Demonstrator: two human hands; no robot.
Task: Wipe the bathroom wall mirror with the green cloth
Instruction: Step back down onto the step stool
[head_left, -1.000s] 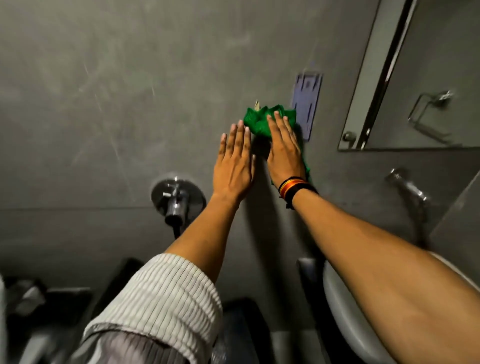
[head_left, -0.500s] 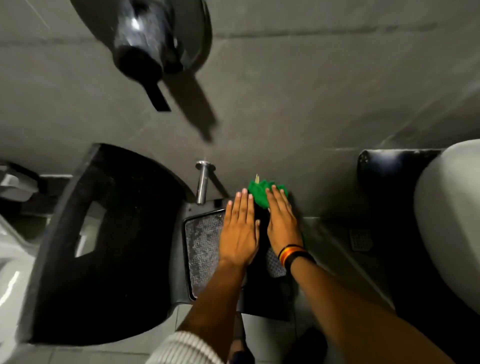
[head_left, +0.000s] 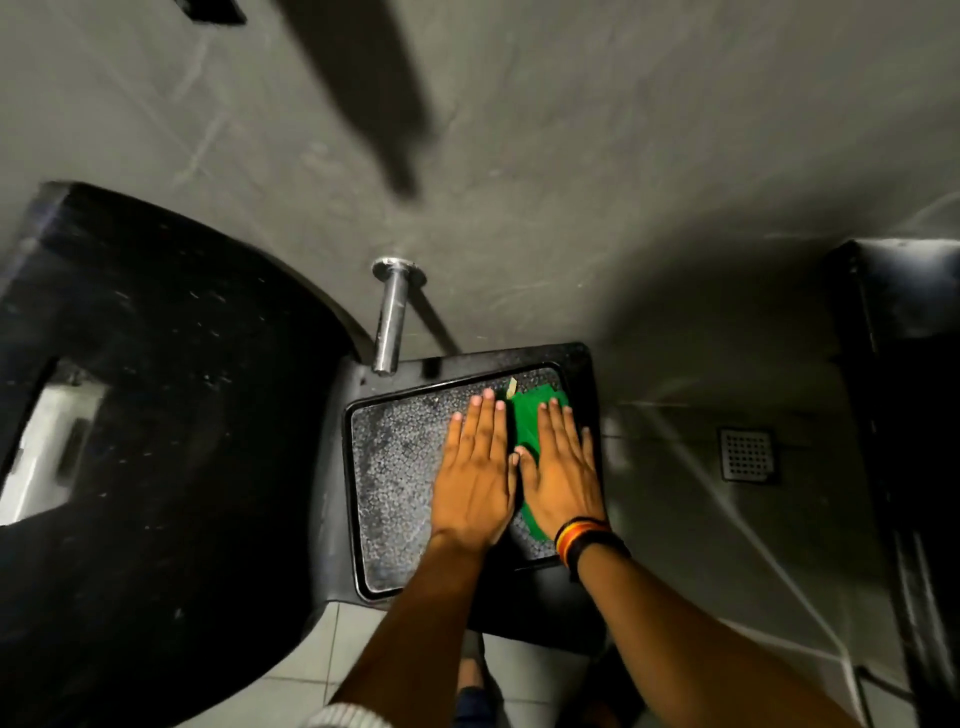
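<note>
both hands flat, fingers spread. my right hand (head_left: 563, 470) pressed the green cloth (head_left: 530, 415) onto a speckled dark tray (head_left: 395, 467); left hand (head_left: 475, 470) bare beside it. mirror not in view; wiping prob. still to do, can't tell.

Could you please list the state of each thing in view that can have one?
green cloth: flattened under the right hand
right hand: palm down, fingers extended
left hand: palm down, flat beside the cloth
black toilet lid: raised
floor drain: grate in place
</note>
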